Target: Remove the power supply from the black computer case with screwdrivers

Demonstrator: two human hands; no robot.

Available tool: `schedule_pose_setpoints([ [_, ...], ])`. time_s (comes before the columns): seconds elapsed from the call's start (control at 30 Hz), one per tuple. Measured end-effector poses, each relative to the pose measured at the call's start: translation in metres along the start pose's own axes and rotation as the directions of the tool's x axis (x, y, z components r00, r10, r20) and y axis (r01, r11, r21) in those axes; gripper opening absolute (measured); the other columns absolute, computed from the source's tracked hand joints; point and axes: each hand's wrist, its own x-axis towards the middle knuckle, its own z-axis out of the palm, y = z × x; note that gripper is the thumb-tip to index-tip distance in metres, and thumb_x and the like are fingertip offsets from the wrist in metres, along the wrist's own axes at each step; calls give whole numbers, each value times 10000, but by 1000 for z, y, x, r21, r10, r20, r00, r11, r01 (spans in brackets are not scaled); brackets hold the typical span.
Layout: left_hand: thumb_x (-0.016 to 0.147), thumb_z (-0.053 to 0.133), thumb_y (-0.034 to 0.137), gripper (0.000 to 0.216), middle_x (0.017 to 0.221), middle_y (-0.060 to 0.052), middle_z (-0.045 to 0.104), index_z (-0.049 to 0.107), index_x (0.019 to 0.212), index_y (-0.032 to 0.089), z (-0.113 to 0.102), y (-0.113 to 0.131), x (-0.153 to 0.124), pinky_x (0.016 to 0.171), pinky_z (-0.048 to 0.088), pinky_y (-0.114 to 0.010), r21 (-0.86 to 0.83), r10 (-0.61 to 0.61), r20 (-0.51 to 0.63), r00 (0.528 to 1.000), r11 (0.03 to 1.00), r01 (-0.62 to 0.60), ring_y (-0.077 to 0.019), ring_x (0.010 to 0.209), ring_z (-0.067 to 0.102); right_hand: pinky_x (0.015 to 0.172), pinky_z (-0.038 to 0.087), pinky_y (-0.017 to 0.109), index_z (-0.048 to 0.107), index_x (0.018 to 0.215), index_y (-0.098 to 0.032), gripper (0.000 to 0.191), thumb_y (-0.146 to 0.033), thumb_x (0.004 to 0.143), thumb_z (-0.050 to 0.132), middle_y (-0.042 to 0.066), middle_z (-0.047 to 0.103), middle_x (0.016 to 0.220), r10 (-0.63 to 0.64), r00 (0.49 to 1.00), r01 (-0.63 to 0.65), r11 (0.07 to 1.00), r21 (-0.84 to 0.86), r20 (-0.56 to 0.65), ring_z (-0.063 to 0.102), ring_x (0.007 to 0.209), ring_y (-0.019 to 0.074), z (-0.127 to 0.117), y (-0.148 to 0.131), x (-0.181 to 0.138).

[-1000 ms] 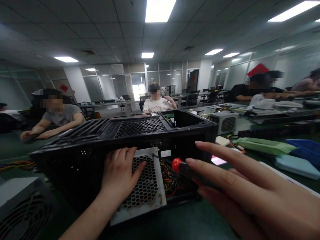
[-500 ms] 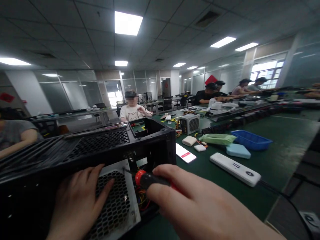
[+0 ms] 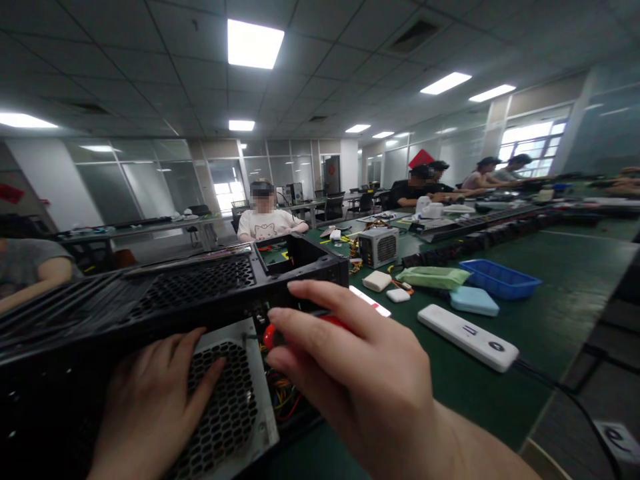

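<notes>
A black computer case point(image 3: 165, 293) lies on its side on the green table point(image 3: 550, 293) in front of me. A silver power supply point(image 3: 225, 407) with a perforated grille sits in its open end, with coloured wires point(image 3: 285, 400) beside it. My left hand point(image 3: 150, 407) lies flat on the grille, fingers stretched out. My right hand point(image 3: 350, 380) is wrapped round a red-and-black screwdriver point(image 3: 270, 335) whose tip points at the power supply's upper right corner.
To the right lie a white power strip point(image 3: 467, 337), a phone point(image 3: 371, 301), a blue tray point(image 3: 500, 278), a green pouch point(image 3: 433, 277) and a second power supply point(image 3: 379, 247). Other people sit at the tables behind and to the sides.
My head turned right, so the case slid to the left of view. My right hand closed round the screwdriver handle and moved up toward the power supply's corner. My left hand stayed on the grille.
</notes>
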Motion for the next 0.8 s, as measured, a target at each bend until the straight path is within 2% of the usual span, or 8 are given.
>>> schedule_pose_setpoints([
  [0.07, 967, 343, 536, 596, 1231, -176, 724, 677, 1304, 174, 0, -1, 0, 954, 491, -560, -9, 9, 0, 1000, 1000, -9, -392, 1143, 652, 728, 564, 177, 748, 938, -141, 273, -345, 1017, 584, 74, 724, 963, 1, 996, -8, 997, 79, 87, 701, 845, 122, -3, 0, 2],
  [0.1, 966, 349, 534, 593, 1236, -176, 722, 676, 1310, 176, 0, -1, 0, 962, 489, -560, -13, 8, 5, 1000, 1000, -8, -392, 1147, 651, 712, 559, 174, 736, 919, -145, 241, -334, 1000, 610, 56, 705, 947, 39, 984, -58, 993, 103, 171, 680, 817, 114, -7, -1, 3],
  [0.17, 970, 345, 546, 607, 1238, -180, 719, 675, 1315, 172, 0, -1, 0, 971, 488, -563, -19, -3, 22, 1000, 1000, 4, -392, 1151, 650, 744, 563, 166, 713, 959, -176, 86, -230, 946, 648, 34, 688, 1026, 115, 928, -165, 980, 113, 355, 674, 860, 108, -20, -3, 5],
  [0.2, 973, 336, 557, 620, 1238, -183, 719, 677, 1313, 165, 0, 0, 1, 972, 488, -566, -21, -12, 27, 1000, 1000, 12, -393, 1152, 649, 767, 566, 162, 701, 997, -200, 118, -153, 911, 636, 24, 684, 1093, 142, 892, -201, 975, 96, 429, 680, 903, 107, -26, -4, 5],
  [0.27, 980, 314, 569, 644, 1240, -188, 716, 678, 1309, 152, 0, 1, 1, 975, 486, -571, -23, -19, 28, 999, 1000, 20, -396, 1156, 646, 780, 567, 158, 681, 1062, -246, 316, -42, 848, 570, 9, 676, 1195, 157, 839, -216, 975, 54, 521, 695, 944, 104, -37, -7, 5],
  [0.37, 984, 300, 574, 656, 1226, -191, 719, 679, 1304, 145, 0, 2, 1, 984, 479, -573, -19, -20, 15, 1000, 1000, 21, -397, 1156, 644, 762, 570, 169, 664, 1147, -266, 424, -9, 842, 519, 23, 687, 1225, 147, 816, -187, 982, 14, 559, 721, 917, 113, -43, -9, 1],
  [0.53, 981, 300, 587, 655, 1224, -180, 723, 675, 1307, 160, -1, 1, 1, 981, 483, -551, -7, -27, 28, 999, 1000, 27, -382, 1153, 649, 744, 573, 194, 660, 1201, -257, 395, -52, 882, 550, 41, 720, 1169, 120, 833, -130, 991, -20, 541, 737, 884, 135, -41, -10, -4],
  [0.8, 982, 292, 574, 653, 1223, -187, 721, 682, 1292, 151, -3, 4, 2, 972, 485, -565, -10, -25, 20, 999, 1000, 26, -386, 1141, 651, 644, 538, 155, 658, 1169, -242, 301, -108, 925, 545, 24, 733, 1072, 65, 807, -54, 998, -37, 586, 719, 787, 105, -48, -5, 1],
])
